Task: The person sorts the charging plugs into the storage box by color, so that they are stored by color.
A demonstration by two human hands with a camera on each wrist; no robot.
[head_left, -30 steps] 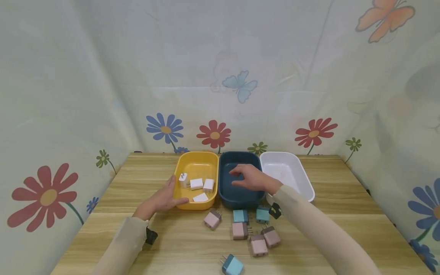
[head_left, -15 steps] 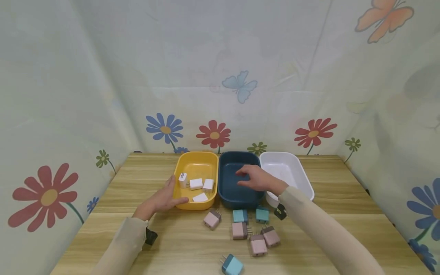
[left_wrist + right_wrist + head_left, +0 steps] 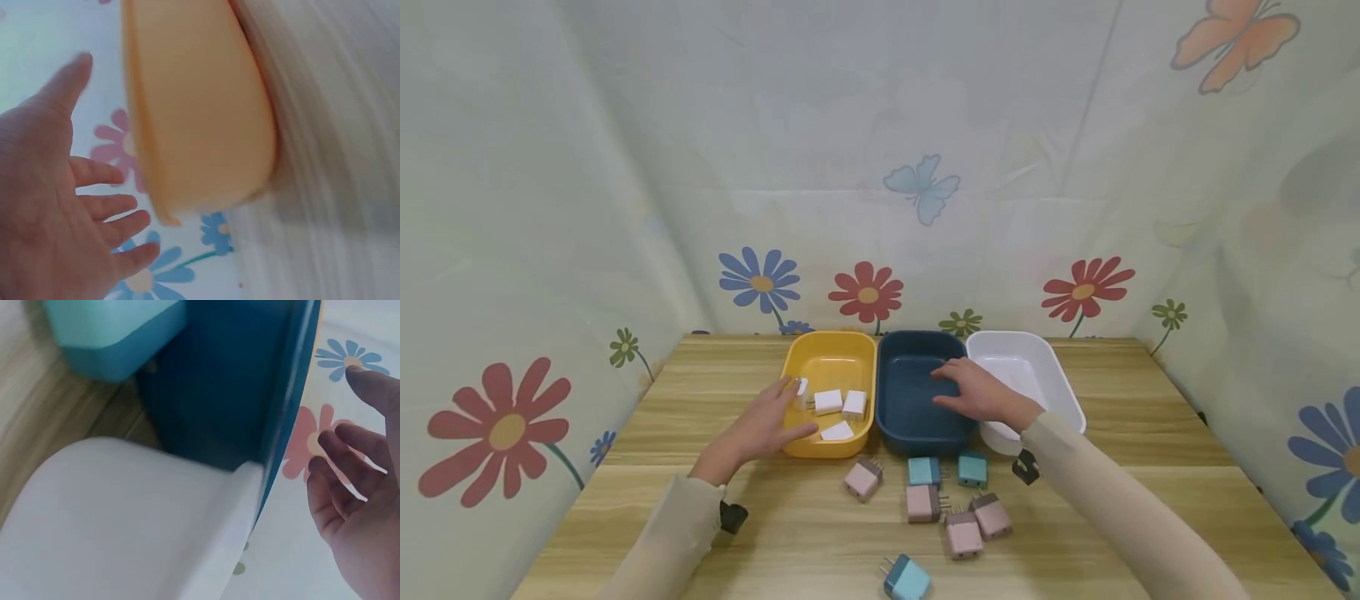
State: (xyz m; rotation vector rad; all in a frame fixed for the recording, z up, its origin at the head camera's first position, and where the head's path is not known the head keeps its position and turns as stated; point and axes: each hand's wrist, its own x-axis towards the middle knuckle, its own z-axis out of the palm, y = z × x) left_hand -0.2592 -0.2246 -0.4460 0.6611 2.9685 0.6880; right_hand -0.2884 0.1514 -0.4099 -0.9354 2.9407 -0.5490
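Observation:
My left hand [image 3: 762, 423] is over the near left rim of the yellow tray [image 3: 831, 343], its fingers spread and holding nothing. Inside that tray lie several white charger plugs [image 3: 828, 402]; the leftmost one is partly covered by my fingers. My right hand [image 3: 979, 393] hovers over the right side of the dark blue tray [image 3: 917, 425], fingers loosely bent and apart, with nothing in them. In the right wrist view, a teal charger plug [image 3: 115, 337] sits close by the blue tray's outer wall.
A white tray [image 3: 1060, 392] stands right of the blue one, all three side by side. In front of them on the wooden table [image 3: 790, 542] lie several pink plugs [image 3: 922, 503] and teal plugs [image 3: 908, 577]. A flowered cloth [image 3: 820, 125] hangs behind.
My right hand has drifted right across the blue tray. My left hand has lifted slightly and shifted right, its fingers now over the rim and the leftmost white plug.

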